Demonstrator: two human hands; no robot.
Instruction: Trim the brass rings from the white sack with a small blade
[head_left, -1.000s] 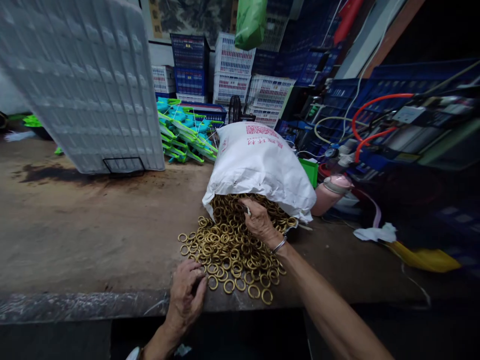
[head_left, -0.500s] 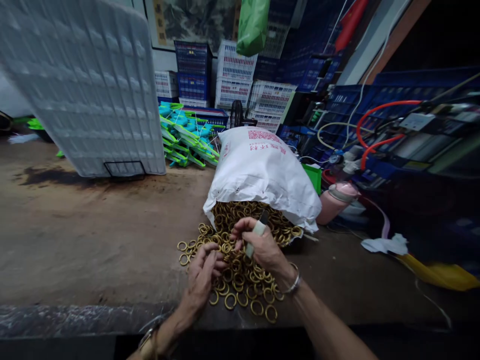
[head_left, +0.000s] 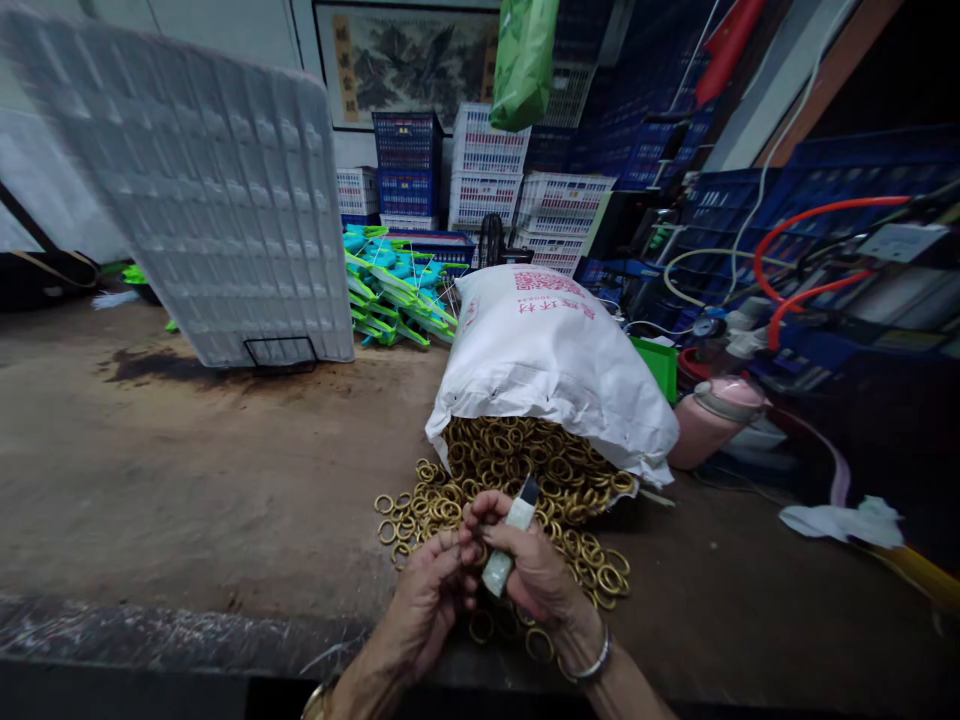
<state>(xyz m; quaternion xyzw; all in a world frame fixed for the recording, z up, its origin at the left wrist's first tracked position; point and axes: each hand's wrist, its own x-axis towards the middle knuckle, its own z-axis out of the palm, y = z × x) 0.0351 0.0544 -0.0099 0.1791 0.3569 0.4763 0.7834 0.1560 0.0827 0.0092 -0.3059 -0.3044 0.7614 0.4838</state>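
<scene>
Left hand [head_left: 429, 598] half-curled, hold unclear; right hand [head_left: 541, 570] wrapped around a pale-handled, dark-tipped flat tool [head_left: 518, 520]; gold-coloured round rings [head_left: 517, 440], apparently metal, likely stiff, individually light, slippery: best pinched at the rim

Rings [head_left: 517, 445]: brassy metal, dull sheen
Held blade [head_left: 530, 490]: smooth dark metal
Sack [head_left: 551, 345]: matt, creased, plastic-looking
Table [head_left: 262, 480]: matt wood-look, front edge [head_left: 172, 632] rough
</scene>
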